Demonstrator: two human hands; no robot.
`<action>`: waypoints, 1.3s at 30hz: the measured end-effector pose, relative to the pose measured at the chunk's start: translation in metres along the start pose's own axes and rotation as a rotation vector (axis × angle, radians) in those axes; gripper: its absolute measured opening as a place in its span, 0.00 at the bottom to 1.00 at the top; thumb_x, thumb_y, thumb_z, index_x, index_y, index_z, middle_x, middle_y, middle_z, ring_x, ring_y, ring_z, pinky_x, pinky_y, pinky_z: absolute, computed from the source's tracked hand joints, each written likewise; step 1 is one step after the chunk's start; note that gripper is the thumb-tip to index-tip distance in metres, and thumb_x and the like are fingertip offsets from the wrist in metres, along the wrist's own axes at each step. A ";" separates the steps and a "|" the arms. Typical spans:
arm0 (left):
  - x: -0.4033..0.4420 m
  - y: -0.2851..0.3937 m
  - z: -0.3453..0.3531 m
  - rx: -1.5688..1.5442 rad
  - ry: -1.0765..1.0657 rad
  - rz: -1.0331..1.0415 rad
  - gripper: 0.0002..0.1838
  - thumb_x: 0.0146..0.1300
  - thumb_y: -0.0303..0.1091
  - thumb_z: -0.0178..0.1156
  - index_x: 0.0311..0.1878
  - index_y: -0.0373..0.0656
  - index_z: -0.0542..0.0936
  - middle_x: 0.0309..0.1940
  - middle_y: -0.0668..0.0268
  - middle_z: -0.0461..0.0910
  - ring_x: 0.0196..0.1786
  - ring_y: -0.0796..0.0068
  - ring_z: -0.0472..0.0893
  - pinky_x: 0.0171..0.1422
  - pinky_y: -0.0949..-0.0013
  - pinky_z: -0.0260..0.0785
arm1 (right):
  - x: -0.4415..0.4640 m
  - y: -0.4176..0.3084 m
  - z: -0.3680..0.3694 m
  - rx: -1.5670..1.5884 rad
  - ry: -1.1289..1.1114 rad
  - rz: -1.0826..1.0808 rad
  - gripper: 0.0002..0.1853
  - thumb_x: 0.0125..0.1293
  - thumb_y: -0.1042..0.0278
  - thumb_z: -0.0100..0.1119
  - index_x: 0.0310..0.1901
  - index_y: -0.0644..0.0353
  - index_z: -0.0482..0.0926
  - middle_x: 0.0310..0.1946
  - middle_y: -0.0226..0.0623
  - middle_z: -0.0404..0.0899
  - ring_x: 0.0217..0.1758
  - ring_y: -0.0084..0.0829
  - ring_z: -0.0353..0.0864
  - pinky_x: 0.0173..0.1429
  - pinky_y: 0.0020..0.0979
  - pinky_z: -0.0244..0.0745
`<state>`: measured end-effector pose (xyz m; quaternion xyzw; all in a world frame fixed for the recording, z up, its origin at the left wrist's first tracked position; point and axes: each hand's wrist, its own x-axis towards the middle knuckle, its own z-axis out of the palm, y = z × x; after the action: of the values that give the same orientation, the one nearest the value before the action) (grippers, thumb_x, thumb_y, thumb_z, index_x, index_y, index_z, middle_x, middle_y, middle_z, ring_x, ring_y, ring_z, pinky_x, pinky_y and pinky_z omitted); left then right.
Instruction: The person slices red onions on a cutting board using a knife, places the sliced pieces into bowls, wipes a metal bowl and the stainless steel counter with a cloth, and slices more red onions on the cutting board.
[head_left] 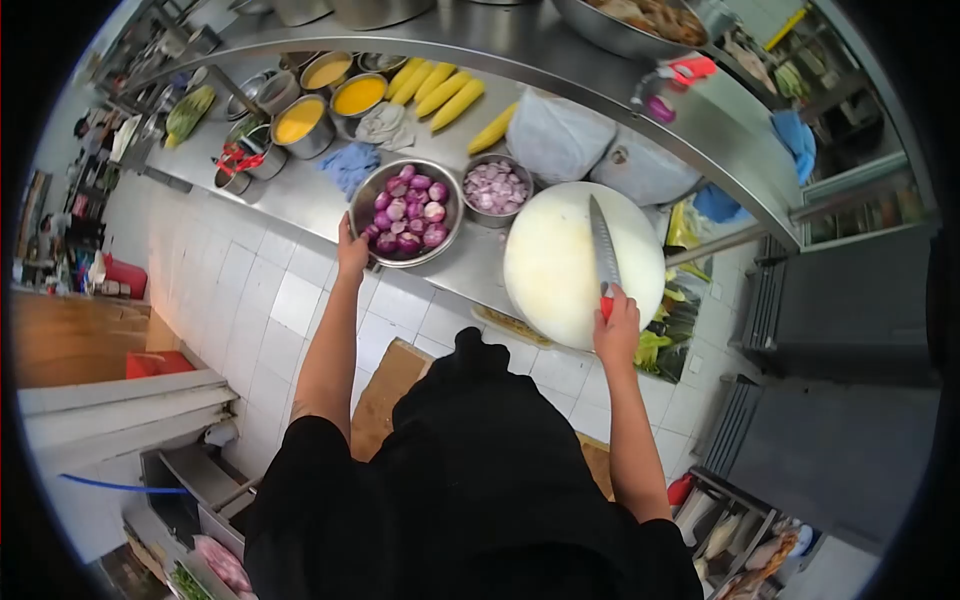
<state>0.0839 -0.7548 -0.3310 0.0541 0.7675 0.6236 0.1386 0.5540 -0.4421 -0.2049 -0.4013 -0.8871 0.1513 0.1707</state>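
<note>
My left hand (pixel 353 248) is closed on the near left rim of a steel bowl (pixel 455 228) full of peeled red onions (pixel 407 212). In my right hand (pixel 618 325) is a chef's knife (pixel 603 240), held by its red handle. Its blade lies over a thick round white cutting board (pixel 545 265) and points away from me. Between the bowl and the board stands a smaller metal pot (pixel 524 209) with chopped onion (pixel 495 187) inside.
Behind the bowl are a blue cloth (pixel 350 168), a whitish cloth (pixel 385 126), yellow corn cobs (pixel 448 96) and pots of yellow liquid (pixel 298 122). Wrapped grey bundles (pixel 560 135) sit behind the board. A steel shelf (pixel 480 50) overhangs the counter. Leafy greens (pixel 655 345) lie right of the board.
</note>
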 end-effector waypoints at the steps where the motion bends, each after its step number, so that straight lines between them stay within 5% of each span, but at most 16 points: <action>1: -0.002 0.006 -0.005 0.065 -0.032 0.006 0.40 0.75 0.19 0.59 0.88 0.45 0.59 0.74 0.53 0.78 0.74 0.62 0.78 0.74 0.62 0.75 | 0.002 0.004 -0.001 0.004 -0.014 -0.011 0.32 0.66 0.71 0.73 0.72 0.54 0.77 0.54 0.52 0.80 0.57 0.57 0.82 0.61 0.53 0.80; 5: 0.037 -0.019 -0.032 0.217 -0.072 0.024 0.33 0.75 0.22 0.62 0.82 0.41 0.69 0.70 0.52 0.82 0.72 0.60 0.81 0.73 0.61 0.75 | -0.001 0.011 -0.006 0.293 -0.099 0.133 0.28 0.77 0.73 0.59 0.76 0.60 0.72 0.51 0.55 0.83 0.52 0.53 0.86 0.60 0.45 0.82; 7: 0.039 0.024 -0.034 0.762 0.160 0.531 0.23 0.77 0.26 0.63 0.73 0.38 0.80 0.67 0.50 0.85 0.71 0.61 0.83 0.71 0.62 0.77 | -0.006 -0.003 -0.020 0.579 -0.085 0.478 0.23 0.81 0.70 0.57 0.74 0.62 0.73 0.49 0.54 0.86 0.48 0.50 0.88 0.55 0.40 0.83; 8: 0.034 0.057 -0.027 0.762 0.277 0.705 0.18 0.76 0.32 0.66 0.64 0.36 0.86 0.62 0.48 0.88 0.63 0.59 0.89 0.66 0.61 0.80 | -0.010 -0.003 -0.017 0.580 -0.090 0.477 0.23 0.81 0.70 0.57 0.74 0.62 0.73 0.49 0.54 0.86 0.48 0.50 0.88 0.55 0.40 0.83; 11: 0.064 0.082 -0.010 0.366 0.099 0.416 0.16 0.72 0.32 0.68 0.59 0.37 0.89 0.51 0.48 0.92 0.54 0.49 0.91 0.60 0.54 0.83 | -0.031 0.000 -0.017 0.524 -0.022 0.435 0.20 0.83 0.68 0.56 0.72 0.63 0.73 0.43 0.55 0.88 0.42 0.52 0.90 0.49 0.41 0.83; 15: 0.093 0.113 0.004 0.413 -0.080 0.344 0.16 0.71 0.33 0.69 0.58 0.38 0.90 0.45 0.50 0.93 0.48 0.49 0.92 0.56 0.54 0.84 | -0.029 -0.012 -0.022 0.201 -0.116 0.260 0.17 0.84 0.64 0.55 0.67 0.62 0.74 0.34 0.59 0.86 0.38 0.61 0.89 0.42 0.51 0.81; 17: 0.094 0.125 0.008 0.683 -0.217 0.400 0.16 0.69 0.32 0.68 0.58 0.39 0.89 0.47 0.50 0.93 0.51 0.49 0.92 0.58 0.53 0.84 | -0.029 -0.009 -0.024 0.157 -0.192 0.260 0.16 0.85 0.63 0.54 0.65 0.62 0.73 0.33 0.57 0.85 0.35 0.61 0.87 0.39 0.51 0.79; 20: 0.077 0.123 0.042 0.730 -0.239 0.395 0.19 0.66 0.31 0.68 0.59 0.39 0.89 0.49 0.48 0.92 0.53 0.48 0.92 0.60 0.51 0.83 | -0.026 0.001 -0.026 0.151 -0.253 0.215 0.14 0.84 0.64 0.55 0.63 0.61 0.74 0.29 0.56 0.84 0.33 0.62 0.87 0.38 0.55 0.79; 21: 0.076 0.112 0.053 0.852 -0.264 0.342 0.30 0.56 0.26 0.70 0.67 0.42 0.85 0.56 0.53 0.90 0.59 0.51 0.89 0.63 0.55 0.81 | -0.023 0.004 -0.026 0.154 -0.251 0.212 0.14 0.84 0.64 0.55 0.63 0.61 0.74 0.29 0.56 0.84 0.33 0.62 0.87 0.38 0.55 0.79; 23: 0.060 0.095 0.076 0.953 -0.133 0.526 0.32 0.53 0.24 0.72 0.65 0.43 0.82 0.63 0.51 0.82 0.67 0.47 0.82 0.67 0.51 0.79 | -0.024 0.010 -0.026 0.192 -0.290 0.176 0.14 0.83 0.64 0.56 0.62 0.62 0.73 0.29 0.56 0.84 0.33 0.62 0.87 0.38 0.55 0.78; 26: 0.060 0.103 0.095 1.149 -0.094 0.379 0.30 0.52 0.25 0.74 0.61 0.45 0.79 0.62 0.54 0.76 0.70 0.45 0.76 0.68 0.50 0.80 | -0.019 0.010 -0.029 0.224 -0.296 0.147 0.13 0.83 0.65 0.56 0.60 0.62 0.74 0.28 0.56 0.84 0.33 0.62 0.87 0.37 0.55 0.79; 31: 0.064 0.088 0.096 1.256 -0.052 0.592 0.26 0.52 0.25 0.75 0.55 0.45 0.79 0.58 0.52 0.79 0.65 0.44 0.80 0.62 0.48 0.81 | -0.021 0.012 -0.025 0.289 -0.267 0.173 0.13 0.83 0.65 0.57 0.61 0.63 0.74 0.29 0.56 0.84 0.34 0.61 0.88 0.38 0.54 0.79; 33: 0.059 0.096 0.091 1.165 -0.149 0.547 0.22 0.54 0.25 0.74 0.53 0.46 0.81 0.51 0.54 0.84 0.59 0.46 0.84 0.59 0.46 0.80 | -0.020 0.010 -0.030 0.307 -0.278 0.187 0.14 0.82 0.66 0.57 0.62 0.62 0.75 0.29 0.56 0.85 0.34 0.61 0.88 0.38 0.53 0.80; 35: 0.068 0.094 0.080 0.842 -0.057 0.409 0.12 0.68 0.31 0.69 0.53 0.43 0.84 0.41 0.53 0.91 0.48 0.44 0.90 0.54 0.44 0.79 | -0.021 0.017 -0.026 0.323 -0.283 0.210 0.14 0.82 0.65 0.57 0.62 0.62 0.75 0.30 0.56 0.85 0.34 0.61 0.88 0.39 0.52 0.80; 39: 0.085 0.090 0.055 0.522 -0.025 0.356 0.12 0.71 0.35 0.68 0.55 0.48 0.89 0.42 0.54 0.91 0.48 0.46 0.90 0.55 0.48 0.80 | -0.023 0.019 -0.023 0.376 -0.284 0.274 0.14 0.82 0.64 0.58 0.62 0.59 0.77 0.31 0.56 0.86 0.35 0.61 0.89 0.39 0.51 0.81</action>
<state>0.0101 -0.6613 -0.2659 0.2289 0.8783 0.4194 0.0181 0.5901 -0.4443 -0.1960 -0.4535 -0.7960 0.3897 0.0939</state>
